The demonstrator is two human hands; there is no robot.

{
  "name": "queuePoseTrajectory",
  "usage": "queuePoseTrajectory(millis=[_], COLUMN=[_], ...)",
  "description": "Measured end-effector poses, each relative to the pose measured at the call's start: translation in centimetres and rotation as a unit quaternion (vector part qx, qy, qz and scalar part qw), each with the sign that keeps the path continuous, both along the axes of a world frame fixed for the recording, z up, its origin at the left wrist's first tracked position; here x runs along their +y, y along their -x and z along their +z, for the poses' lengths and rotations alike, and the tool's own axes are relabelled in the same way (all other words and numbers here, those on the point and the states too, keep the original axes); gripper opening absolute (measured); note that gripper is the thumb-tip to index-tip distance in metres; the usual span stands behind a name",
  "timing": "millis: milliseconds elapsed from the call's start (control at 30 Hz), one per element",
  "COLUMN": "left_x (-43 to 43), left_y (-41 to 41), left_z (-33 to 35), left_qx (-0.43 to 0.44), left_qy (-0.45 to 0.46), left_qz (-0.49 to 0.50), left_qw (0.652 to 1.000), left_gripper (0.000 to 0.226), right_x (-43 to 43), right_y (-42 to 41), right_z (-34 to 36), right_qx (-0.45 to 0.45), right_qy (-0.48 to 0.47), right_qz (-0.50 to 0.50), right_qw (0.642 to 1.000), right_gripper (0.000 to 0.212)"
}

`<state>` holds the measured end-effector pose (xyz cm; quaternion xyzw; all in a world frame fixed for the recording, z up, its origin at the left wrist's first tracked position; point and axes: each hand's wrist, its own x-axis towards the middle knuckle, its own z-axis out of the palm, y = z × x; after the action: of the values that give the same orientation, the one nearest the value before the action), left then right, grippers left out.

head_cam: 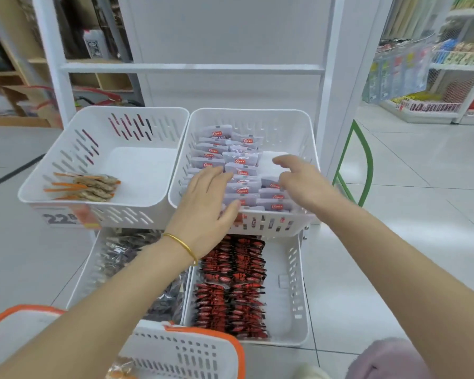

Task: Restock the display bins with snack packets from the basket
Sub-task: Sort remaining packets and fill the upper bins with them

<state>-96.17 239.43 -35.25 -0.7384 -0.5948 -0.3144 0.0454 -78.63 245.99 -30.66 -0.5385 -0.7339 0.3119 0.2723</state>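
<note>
Over the upper right display bin (307, 138), both of the person's hands are at work among pale grey snack packets (241, 170). The left hand (205, 198) lies flat on the packets with a wide grip, fingers spread and holding nothing. The right hand (298, 179) hovers just above the right side of the same bin, fingers loosely curled and apart, also empty. A gold bangle (184, 246) circles the left wrist.

Packets fill this bin in overlapping rows, with a bare patch at its back right, so it looks nearly stocked. Beside it, the upper left bin (66, 149) holds only a few orange-edged packets (91, 186) and seems to need the most filling. Below, the lower right bin (293, 283) carries rows of red and black packets (230, 285), and the lower left bin (91, 269) holds dark packets (126, 253).

At the bottom edge sits the orange-rimmed basket (192, 351); its contents are mostly out of view.
</note>
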Motion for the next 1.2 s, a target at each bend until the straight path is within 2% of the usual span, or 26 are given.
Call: queuePoseTrajectory(millis=[100,167,233,333,467,600,667,733,800,933,1200], left_x=[-5.7,-10.1,-14.7,-21.3,-26.4,-27.6,-28.1,-28.8,-29.4,-30.2,-30.3], left_y=[1.8,3.3,5.1,7.9,9.7,9.1,9.1,9.4,9.8,10.1,10.1], left_z=[-0.9,-2.8,-5.4,-9.1,-12.5,-13.9,-15.0,-15.9,-16.4,-16.7,-16.6], left_qx=[-0.027,-0.034,-0.032,-0.013,0.059,0.059,0.045,0.041,0.031,0.017,0.001], left_qy=[-0.002,0.041,0.117,0.234,0.322,0.354,0.351,0.362,0.370,0.379,0.399], left_qz=[0.001,0.017,0.043,0.076,0.096,0.081,0.079,0.085,0.088,0.096,0.102], left_qw=[1.000,0.998,0.992,0.969,0.940,0.930,0.932,0.927,0.924,0.920,0.911], left_gripper=[0.051,0.049,0.047,0.046,0.071,0.048,0.047,0.047,0.047,0.046,0.045], right_x=[-4.7,-8.6,-12.9,-19.0,-22.6,-23.7,-24.4,-25.3,-25.7,-26.5,-26.6], right_y=[-0.1,1.1,3.2,6.7,9.9,11.5,12.2,12.5,12.4,11.8,11.3], right_z=[0.9,-0.4,-3.6,-10.5,-18.3,-22.9,-25.5,-27.9,-30.7,-35.0,-36.8], right_qx=[0.076,0.128,0.125,0.081,-0.003,-0.077,-0.183,-0.286,-0.324,-0.389,-0.412], right_qy=[-0.035,-0.015,0.024,0.103,0.184,0.296,0.323,0.339,0.383,0.364,0.271], right_qz=[0.011,0.047,0.116,0.197,0.266,0.276,0.322,0.365,0.366,0.386,0.427], right_qw=[0.996,0.991,0.985,0.972,0.946,0.911,0.871,0.819,0.784,0.753,0.758], right_gripper=[0.047,0.044,0.045,0.045,0.044,0.040,0.044,0.060,0.079,0.093,0.086])
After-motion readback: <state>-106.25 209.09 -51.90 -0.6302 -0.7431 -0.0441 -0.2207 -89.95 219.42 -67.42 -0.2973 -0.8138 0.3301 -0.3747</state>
